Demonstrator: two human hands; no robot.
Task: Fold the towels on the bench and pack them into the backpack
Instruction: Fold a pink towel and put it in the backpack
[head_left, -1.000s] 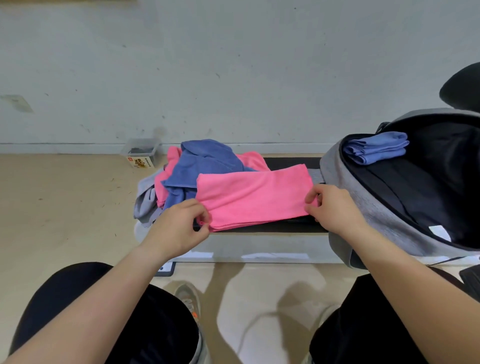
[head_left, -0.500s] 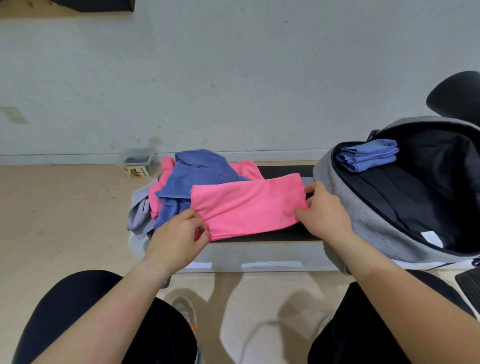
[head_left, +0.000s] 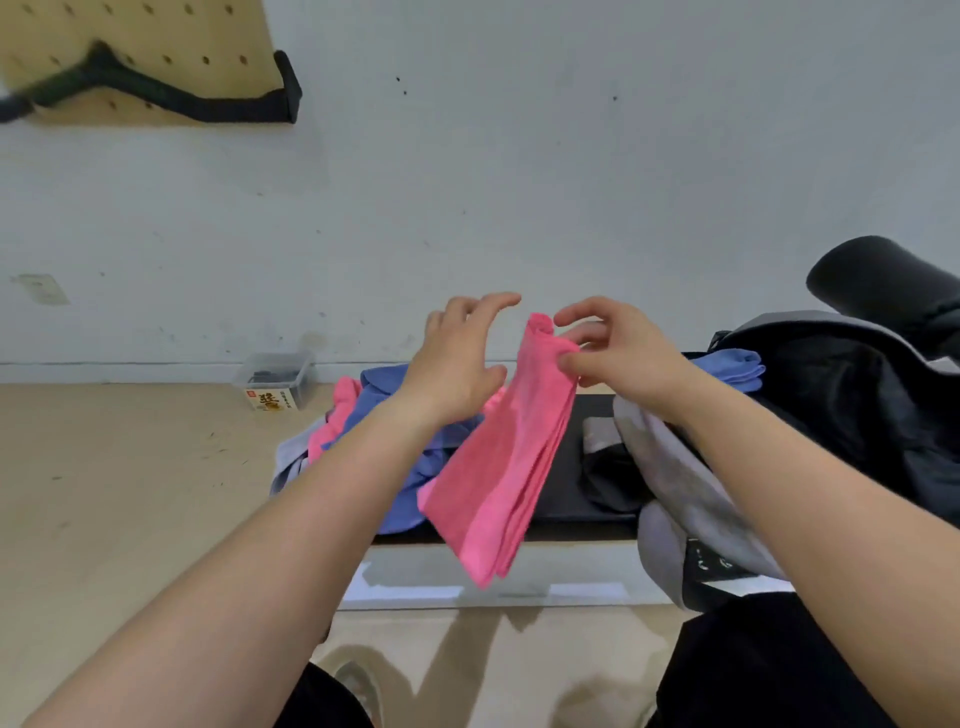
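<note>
Folded pink cloth towel (head_left: 501, 467): long narrow strip of several layers, hanging tilted in the air above the front edge of the black-topped bench (head_left: 563, 467), its lower end just past that edge. Right hand (head_left: 618, 348) pinches the bunched top end between thumb and fingers. Left hand (head_left: 457, 358) is just beside the strip's upper left edge with fingers spread and gripping nothing; cannot tell if the thumb touches the cloth. Heap of unfolded blue, pink and grey towels (head_left: 410, 493) sits at the bench's left end, partly behind the left forearm. Grey fabric backpack (head_left: 670, 467) stands at the right end with its black interior gaping; a folded blue towel (head_left: 737, 366) lies inside near the rim. Surroundings: pale wood floor (head_left: 130, 493), white wall (head_left: 571, 182), clear plastic box (head_left: 275, 382) on the floor against the wall, wooden pegboard (head_left: 156, 31) at upper left.
</note>
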